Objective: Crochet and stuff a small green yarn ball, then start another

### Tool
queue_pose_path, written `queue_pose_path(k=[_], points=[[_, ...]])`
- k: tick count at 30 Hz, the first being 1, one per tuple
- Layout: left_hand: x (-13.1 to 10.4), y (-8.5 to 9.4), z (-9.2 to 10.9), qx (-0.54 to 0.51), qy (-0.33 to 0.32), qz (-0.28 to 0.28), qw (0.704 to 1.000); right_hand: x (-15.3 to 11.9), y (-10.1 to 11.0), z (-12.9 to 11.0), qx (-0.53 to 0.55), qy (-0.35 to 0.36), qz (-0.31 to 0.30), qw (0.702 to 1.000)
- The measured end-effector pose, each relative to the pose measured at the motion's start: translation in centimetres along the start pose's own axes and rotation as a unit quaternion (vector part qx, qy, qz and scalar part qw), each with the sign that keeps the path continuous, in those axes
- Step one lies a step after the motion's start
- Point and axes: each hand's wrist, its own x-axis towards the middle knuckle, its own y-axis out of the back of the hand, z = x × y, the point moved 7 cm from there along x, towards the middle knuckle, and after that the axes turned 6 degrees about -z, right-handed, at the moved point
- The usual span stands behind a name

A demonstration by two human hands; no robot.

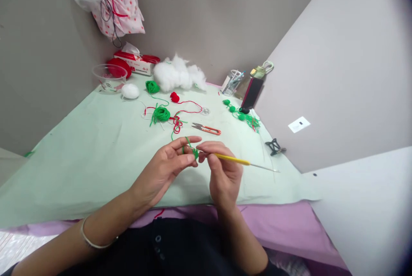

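My left hand (172, 160) pinches a small green crocheted piece (195, 153) between thumb and fingers, with green yarn looped over its raised index finger. In my right hand (225, 173) is a crochet hook with a yellow handle (233, 159), held like a pen; its left tip meets the green piece, while the other metal end points right. Beyond my hands lie a loose green yarn bundle (161, 114), a tangle of red yarn (177, 125) and orange-handled thread snips (207, 129).
Farther back are a plastic tub (110, 79), a white yarn ball (130, 91), a tissue box (138, 63), white stuffing (178, 75), a green ball (152, 86) and a red piece (174, 97). At right are green pieces (241, 116), a glass (231, 83), a phone (252, 92) and a black stand (275, 147).
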Motion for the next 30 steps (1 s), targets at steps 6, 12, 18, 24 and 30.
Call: queue_pose_path(k=[6,12,18,24,30], points=[[-0.2,0.1,0.2,0.062,-0.033,0.032,0.997,-0.5,-0.5,-0.5,-0.101,0.038,-0.011,0.994],[0.5,0.3,-1.2,-0.066,0.028,0.017,0.997,-1.3,-0.3,-1.1,-0.232,0.139,-0.007,0.963],[0.4,0.7,-0.5,-0.031,0.002,0.021,0.999,-0.1,0.6,0.3,0.029,-0.014,0.009,0.999],[0.1,-0.1,0.0,0.047,-0.011,0.009,0.999,0.1,0.2,0.9,0.033,-0.032,-0.005,0.999],[-0.2,0.3,0.6,0.100,-0.024,0.009,0.995,0.2,0.7,0.1,0.016,-0.007,-0.033,0.999]])
